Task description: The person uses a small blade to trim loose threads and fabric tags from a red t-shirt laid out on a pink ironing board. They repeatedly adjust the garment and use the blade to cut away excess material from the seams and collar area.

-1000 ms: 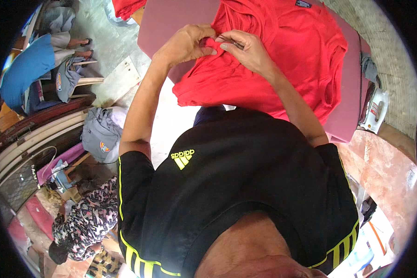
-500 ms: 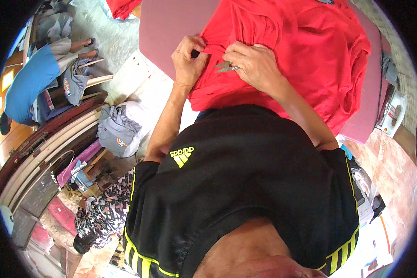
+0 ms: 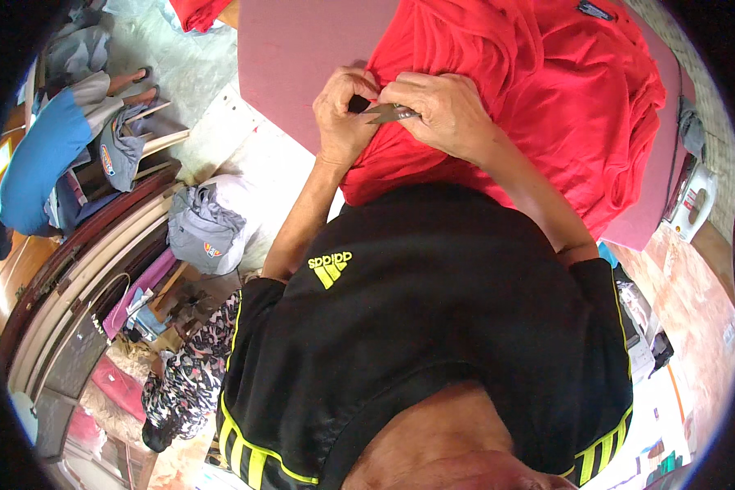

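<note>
Snips (image 3: 389, 113), small and metal, sit pinched in the right hand (image 3: 437, 114), blades pointing left toward the left hand (image 3: 343, 114), whose grip is closed on a fold of red garment (image 3: 539, 98) spread over the mauve desk (image 3: 302, 57).

Bare mauve board (image 3: 302, 65) left of hands; red garment (image 3: 563, 90) crowds right.

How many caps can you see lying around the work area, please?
2: one grey cap on the white pile beside the left arm, another on the wooden frame further left. More may be hidden in the clutter.
</note>
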`<state>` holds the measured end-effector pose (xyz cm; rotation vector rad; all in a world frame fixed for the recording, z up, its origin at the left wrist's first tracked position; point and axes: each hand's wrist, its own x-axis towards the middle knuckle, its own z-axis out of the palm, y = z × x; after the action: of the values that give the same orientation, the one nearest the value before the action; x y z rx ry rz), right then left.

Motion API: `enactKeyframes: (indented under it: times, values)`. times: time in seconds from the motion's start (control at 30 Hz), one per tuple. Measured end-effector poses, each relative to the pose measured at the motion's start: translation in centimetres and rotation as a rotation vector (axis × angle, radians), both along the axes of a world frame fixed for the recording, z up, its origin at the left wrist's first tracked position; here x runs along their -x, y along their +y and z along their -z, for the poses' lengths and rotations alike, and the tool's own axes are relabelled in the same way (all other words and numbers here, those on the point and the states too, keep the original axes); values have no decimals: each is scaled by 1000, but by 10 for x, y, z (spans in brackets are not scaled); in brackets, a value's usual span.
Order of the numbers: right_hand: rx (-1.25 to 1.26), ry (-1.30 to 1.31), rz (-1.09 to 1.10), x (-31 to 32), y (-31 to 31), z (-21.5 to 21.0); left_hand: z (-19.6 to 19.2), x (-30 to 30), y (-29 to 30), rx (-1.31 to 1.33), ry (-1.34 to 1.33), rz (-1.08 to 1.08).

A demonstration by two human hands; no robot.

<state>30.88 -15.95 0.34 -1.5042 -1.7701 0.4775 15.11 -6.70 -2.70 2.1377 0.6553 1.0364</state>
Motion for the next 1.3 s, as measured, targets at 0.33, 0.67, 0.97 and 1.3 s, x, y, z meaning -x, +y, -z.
enactKeyframes:
  times: [0.33,0.67,0.97,1.3]
  values:
    - [152,501,105,9,9,5,3,22,12,10,-80,8]
    - [163,320,76,26,11,-14,-1,33,20,30,-68,39]
    - [26,230,74,33,16,0,-1,36,23,36,-48,73]
    - [30,261,73,36,20,0,-6,40,36,375,-181,123]
